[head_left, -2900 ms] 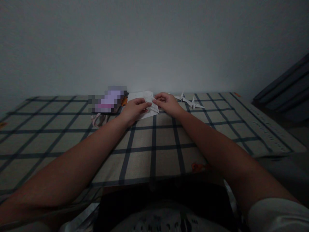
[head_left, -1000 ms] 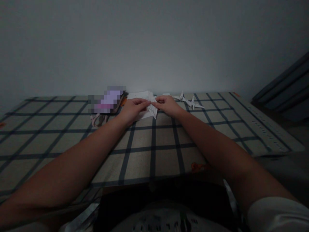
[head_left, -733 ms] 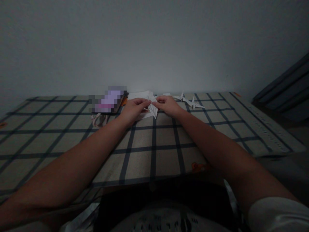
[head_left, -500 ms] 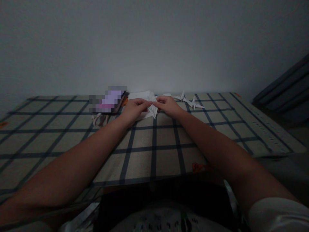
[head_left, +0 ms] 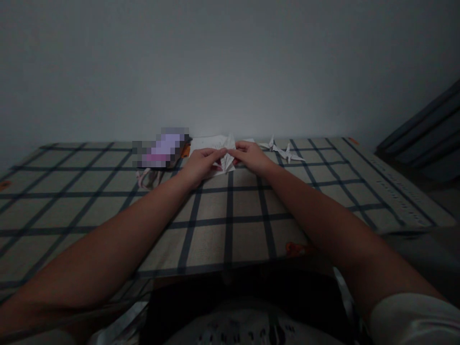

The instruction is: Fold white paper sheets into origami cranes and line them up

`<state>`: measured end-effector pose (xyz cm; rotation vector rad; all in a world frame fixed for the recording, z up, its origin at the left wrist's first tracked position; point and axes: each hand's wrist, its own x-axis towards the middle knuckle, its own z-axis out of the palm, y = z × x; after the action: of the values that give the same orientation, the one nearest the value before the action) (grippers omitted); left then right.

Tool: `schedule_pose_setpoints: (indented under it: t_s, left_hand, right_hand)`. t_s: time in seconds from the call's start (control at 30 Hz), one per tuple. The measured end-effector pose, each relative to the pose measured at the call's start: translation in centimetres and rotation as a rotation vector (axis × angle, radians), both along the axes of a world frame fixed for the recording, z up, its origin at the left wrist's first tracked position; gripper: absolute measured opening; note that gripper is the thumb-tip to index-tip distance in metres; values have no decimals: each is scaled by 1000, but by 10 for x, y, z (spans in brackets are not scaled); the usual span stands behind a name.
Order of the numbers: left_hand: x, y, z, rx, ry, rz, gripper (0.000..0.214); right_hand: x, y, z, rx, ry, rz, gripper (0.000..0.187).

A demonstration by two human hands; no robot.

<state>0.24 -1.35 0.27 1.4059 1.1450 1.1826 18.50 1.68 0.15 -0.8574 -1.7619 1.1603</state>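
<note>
A small white folded paper piece (head_left: 227,156) stands between my hands near the far edge of the checked cloth (head_left: 230,215). My left hand (head_left: 200,163) pinches its left side with closed fingers. Closed on its right side is my right hand (head_left: 250,155), fingertips meeting the left ones. A white paper sheet (head_left: 207,143) lies flat under and behind the hands.
Two finished white paper cranes (head_left: 283,151) sit on the cloth to the right of my right hand. A blurred purple object (head_left: 161,148) lies to the left, with a pinkish cord (head_left: 145,178) beside it. A plain wall rises behind; dark furniture (head_left: 424,134) stands at the right.
The folded paper was turned: its point hung down toward me a second ago, and now it stands upward between the fingertips. Both hands stayed in place.
</note>
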Motion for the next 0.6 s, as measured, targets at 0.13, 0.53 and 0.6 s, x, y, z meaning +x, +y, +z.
schedule_pose_setpoints:
  t_s: [0.13,0.53,0.6]
  left_hand:
    - [2,0,-3,-37,-44,-75,43]
    - [-3,4,-4,15,75,-42,39]
    - [-1,2,-4,-50,-7,-93,41]
  right_hand:
    - [-1,-4,8,-30,1,-101,14]
    - [-2,1,1,-27,8,-56,13]
    - [-2,-1,4,-24,17,-87,11]
